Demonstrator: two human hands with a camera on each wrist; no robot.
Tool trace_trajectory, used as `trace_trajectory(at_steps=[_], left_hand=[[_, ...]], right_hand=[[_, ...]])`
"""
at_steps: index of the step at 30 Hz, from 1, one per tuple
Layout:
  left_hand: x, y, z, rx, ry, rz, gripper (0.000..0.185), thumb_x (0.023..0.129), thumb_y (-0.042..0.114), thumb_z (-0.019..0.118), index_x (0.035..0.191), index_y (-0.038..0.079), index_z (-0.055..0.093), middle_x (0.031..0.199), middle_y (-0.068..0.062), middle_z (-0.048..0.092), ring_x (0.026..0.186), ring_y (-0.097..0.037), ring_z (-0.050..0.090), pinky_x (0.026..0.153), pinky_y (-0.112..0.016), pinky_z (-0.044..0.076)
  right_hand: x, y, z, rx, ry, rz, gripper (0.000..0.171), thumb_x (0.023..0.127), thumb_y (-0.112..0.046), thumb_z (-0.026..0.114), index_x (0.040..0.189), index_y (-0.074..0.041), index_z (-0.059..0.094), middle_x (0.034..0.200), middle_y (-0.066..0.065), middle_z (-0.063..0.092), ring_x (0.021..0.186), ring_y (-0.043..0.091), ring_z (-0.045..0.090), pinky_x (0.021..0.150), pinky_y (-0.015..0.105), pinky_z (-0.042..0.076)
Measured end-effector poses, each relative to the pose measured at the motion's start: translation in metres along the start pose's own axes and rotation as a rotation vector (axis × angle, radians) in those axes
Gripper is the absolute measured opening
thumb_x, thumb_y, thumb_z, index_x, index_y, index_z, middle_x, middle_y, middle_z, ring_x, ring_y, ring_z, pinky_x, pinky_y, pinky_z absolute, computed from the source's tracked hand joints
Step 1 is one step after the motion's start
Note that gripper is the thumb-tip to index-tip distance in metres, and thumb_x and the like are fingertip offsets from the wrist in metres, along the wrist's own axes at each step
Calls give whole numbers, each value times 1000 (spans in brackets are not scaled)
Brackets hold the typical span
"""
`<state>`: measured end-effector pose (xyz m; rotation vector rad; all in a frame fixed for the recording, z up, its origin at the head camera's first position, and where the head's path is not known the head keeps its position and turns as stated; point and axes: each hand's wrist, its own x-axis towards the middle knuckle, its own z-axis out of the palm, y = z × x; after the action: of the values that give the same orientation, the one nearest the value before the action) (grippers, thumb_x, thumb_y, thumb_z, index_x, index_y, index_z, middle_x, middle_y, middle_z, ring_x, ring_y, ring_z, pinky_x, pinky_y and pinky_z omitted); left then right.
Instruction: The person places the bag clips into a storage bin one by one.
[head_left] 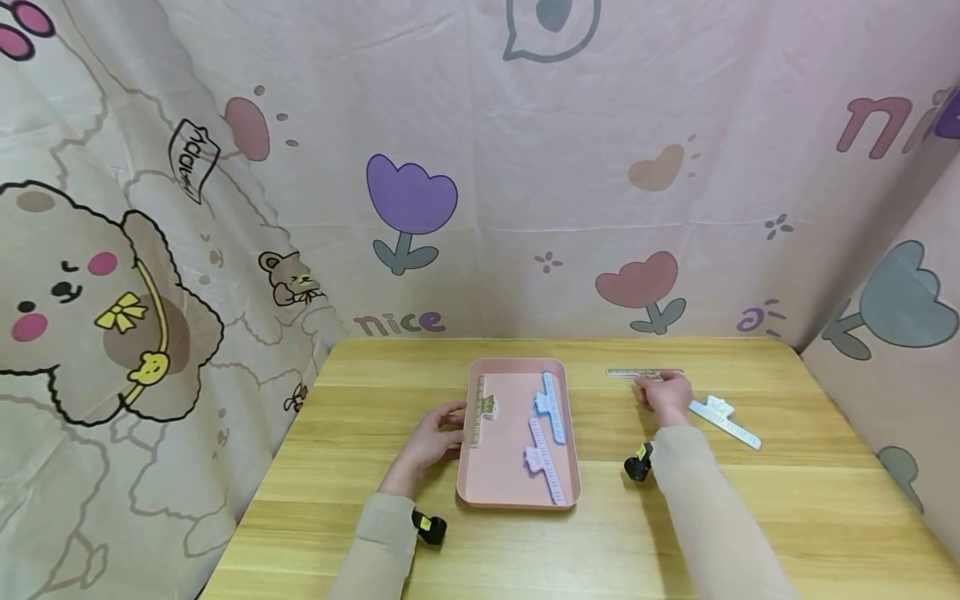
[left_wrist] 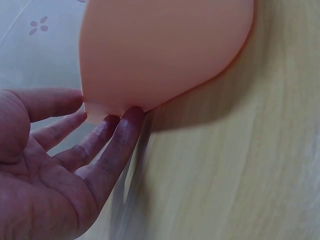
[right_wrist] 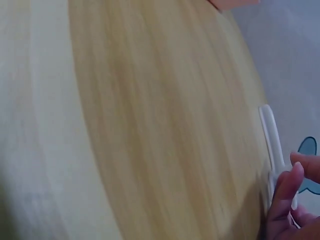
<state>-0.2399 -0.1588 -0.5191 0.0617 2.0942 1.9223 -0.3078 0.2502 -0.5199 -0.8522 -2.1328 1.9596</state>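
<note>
A pink tray lies in the middle of the wooden table. In it are a beige clip ruler, a blue one and a lavender one. My left hand rests at the tray's left rim. In the left wrist view its straight fingers touch the tray's edge. My right hand is at the right end of a pale ruler lying on the table. In the right wrist view its thumb and finger pinch that ruler.
A white clip ruler lies on the table just right of my right hand. Printed fabric walls close in the table at the back and on both sides. Bare tabletop lies in front of the tray.
</note>
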Motion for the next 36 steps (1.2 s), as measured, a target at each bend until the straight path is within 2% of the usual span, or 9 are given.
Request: trace_trajectory(at_steps=[5,20,27,32,36], left_hand=[[1,-2,-1,-4,-5,2,58,91,-7,59,145,0,40,127,-27,50,99,-31,62,77,-42,57],[1,0,1,-2,4,-4,57,91,-6,59,145,0,41,126,-24,52,95,-27,63,74,-38,57],[0,0,1,8,8,-2,57,91,-6,59,145,1,41,127,-25,52,95,-28,63,74,-39,57],[0,1,1,16,9,4,56,92,-5,59,145,0,41,128,-26,51,96,-30,63,74,-40,57],[-1,1,2,21,14,1,56,92,-6,59,145,-1,41,128,-27,51,98,-32,62,75,-41,57]], right_hand=[[4,2,4,-34,21,5,65,86,0,69,142,7,37,111,21,57,55,11,60,51,23,54],[1,0,4,7,19,35,64,85,3,67,143,6,39,119,23,54,54,9,59,51,22,53],[-4,2,3,-69,-79,-24,61,84,3,64,142,7,44,110,18,55,58,10,59,53,23,54],[-9,3,0,-105,-174,-78,65,84,4,58,145,9,37,129,23,46,62,8,59,56,21,55],[-12,4,-3,-101,-231,-85,65,85,6,56,146,11,33,140,27,38,64,8,58,59,20,55]])
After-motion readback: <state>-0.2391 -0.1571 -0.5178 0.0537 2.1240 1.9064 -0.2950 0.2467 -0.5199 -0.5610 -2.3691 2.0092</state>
